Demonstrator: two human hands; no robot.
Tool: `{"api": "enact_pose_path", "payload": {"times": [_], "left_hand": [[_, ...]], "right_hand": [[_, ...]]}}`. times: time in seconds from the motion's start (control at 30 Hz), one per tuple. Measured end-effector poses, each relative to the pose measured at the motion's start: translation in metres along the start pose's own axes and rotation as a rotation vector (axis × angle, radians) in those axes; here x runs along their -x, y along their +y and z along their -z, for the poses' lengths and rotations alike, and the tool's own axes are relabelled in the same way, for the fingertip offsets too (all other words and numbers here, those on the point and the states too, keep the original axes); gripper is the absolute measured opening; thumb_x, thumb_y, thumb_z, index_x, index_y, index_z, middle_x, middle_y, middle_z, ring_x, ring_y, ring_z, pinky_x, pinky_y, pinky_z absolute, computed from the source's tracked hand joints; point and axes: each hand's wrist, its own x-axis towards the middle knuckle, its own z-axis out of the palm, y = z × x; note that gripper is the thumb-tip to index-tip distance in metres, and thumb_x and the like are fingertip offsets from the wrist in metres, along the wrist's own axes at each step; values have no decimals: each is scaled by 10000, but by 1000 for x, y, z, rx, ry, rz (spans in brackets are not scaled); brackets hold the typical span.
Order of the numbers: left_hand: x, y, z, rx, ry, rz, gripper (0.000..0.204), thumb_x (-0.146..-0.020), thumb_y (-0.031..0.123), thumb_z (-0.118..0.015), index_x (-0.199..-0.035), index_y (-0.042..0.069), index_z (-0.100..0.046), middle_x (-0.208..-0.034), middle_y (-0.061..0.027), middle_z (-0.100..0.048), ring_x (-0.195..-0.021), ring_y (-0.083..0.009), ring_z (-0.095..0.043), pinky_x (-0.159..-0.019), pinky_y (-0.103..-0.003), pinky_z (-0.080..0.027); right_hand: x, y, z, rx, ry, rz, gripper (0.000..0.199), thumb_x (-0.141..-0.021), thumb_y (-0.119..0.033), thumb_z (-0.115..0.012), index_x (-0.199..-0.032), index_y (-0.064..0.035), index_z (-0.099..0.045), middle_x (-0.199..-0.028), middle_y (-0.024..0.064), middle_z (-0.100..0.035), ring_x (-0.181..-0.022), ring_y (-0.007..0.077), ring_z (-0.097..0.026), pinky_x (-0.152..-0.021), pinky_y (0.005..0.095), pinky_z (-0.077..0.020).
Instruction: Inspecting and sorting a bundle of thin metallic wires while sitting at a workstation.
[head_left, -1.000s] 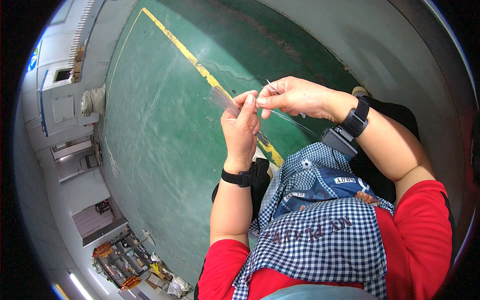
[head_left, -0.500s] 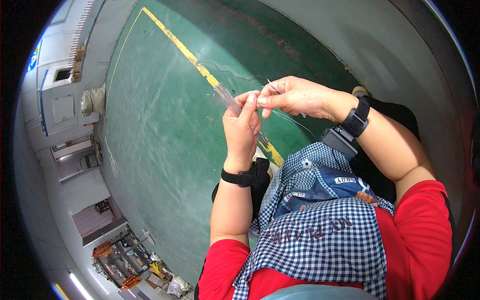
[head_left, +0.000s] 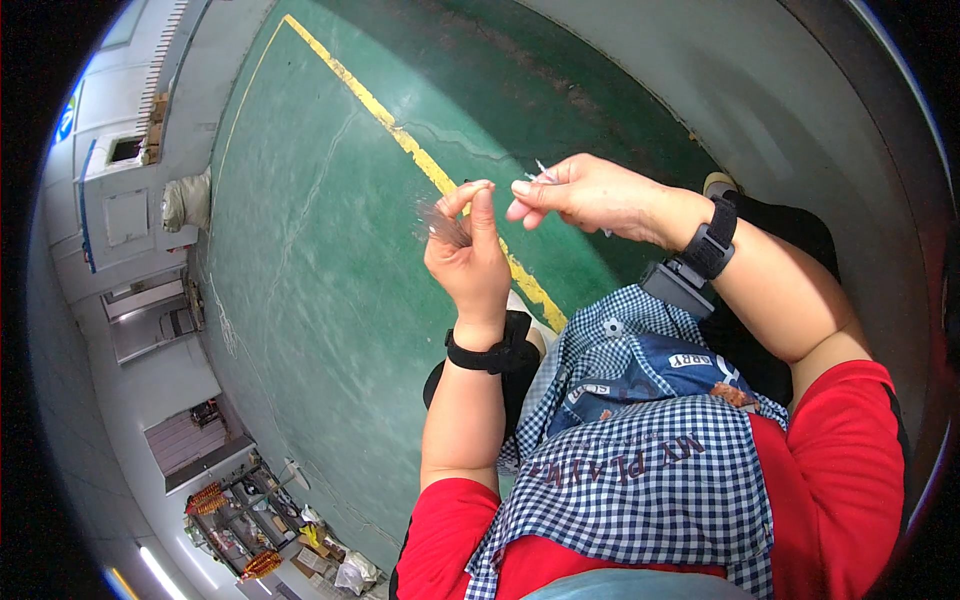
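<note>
My left hand [head_left: 470, 245] is raised over the floor, closed around a bundle of thin, see-through strands [head_left: 440, 226] that fans out on its left side. Its thumb and forefinger meet in a pinch at the top; whatever is between the tips is too small to make out. A little to the right, my right hand [head_left: 585, 197] has its fingers curled around a few thin whitish strands [head_left: 543, 172], with short ends poking out above and below. A narrow gap separates the fingertips of the two hands. Both wrists carry black straps.
Under my hands a yellow line [head_left: 365, 98] runs across the green floor [head_left: 300, 220]. A pale wall [head_left: 760, 90] rises close on my right. Far left are a whitish sack [head_left: 187, 203] and a rack [head_left: 245, 520] of mixed goods. My checked apron [head_left: 630, 480] covers my lap.
My hands have drawn apart. The left one has shifted slightly left and turned, swinging the bundle to its outer side. Long loose strands below the right hand no longer show.
</note>
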Motion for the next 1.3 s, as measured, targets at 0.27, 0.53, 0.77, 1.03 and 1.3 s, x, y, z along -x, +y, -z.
{"api": "enact_pose_path", "payload": {"times": [0.27,0.53,0.77,1.03,1.3], "left_hand": [[9,-3,-7,-30,-206,-299,65,-880,-19,-625,-941,3,-625,-987,-102,-644,-878,-171,-624,-773,-268,-504],[13,16,-2,151,-278,69,58,-901,27,-618,-954,5,-613,-964,-90,-655,-744,-77,-579,-627,-189,-459],[-7,14,13,495,-136,413,178,-976,202,-534,-1011,27,-545,-812,-27,-561,-426,-18,-253,-365,-189,-209],[-20,12,23,483,-61,520,163,-968,198,-547,-1008,41,-570,-871,-28,-596,-426,-11,-258,-363,-184,-209],[-20,10,22,502,-98,520,164,-962,180,-560,-999,21,-580,-918,-71,-612,-408,-5,-268,-355,-183,-213]], "right_hand": [[-2,-5,6,-140,84,51,291,-932,-350,-591,-1006,-87,-691,-742,-69,-584,-582,35,-346,-493,187,-269],[-13,4,13,22,281,107,289,-954,-349,-539,-972,-97,-680,-819,-57,-635,-604,40,-386,-502,201,-310],[-20,17,13,137,276,197,278,-968,-294,-496,-883,-72,-639,-800,-28,-629,-717,71,-516,-709,234,-434],[-8,13,0,353,48,310,273,-962,-249,-490,-880,-23,-618,-770,18,-619,-769,104,-581,-767,274,-465],[2,7,-7,440,-57,394,310,-967,-279,-486,-885,-8,-611,-764,59,-632,-754,157,-600,-737,315,-476]]}}
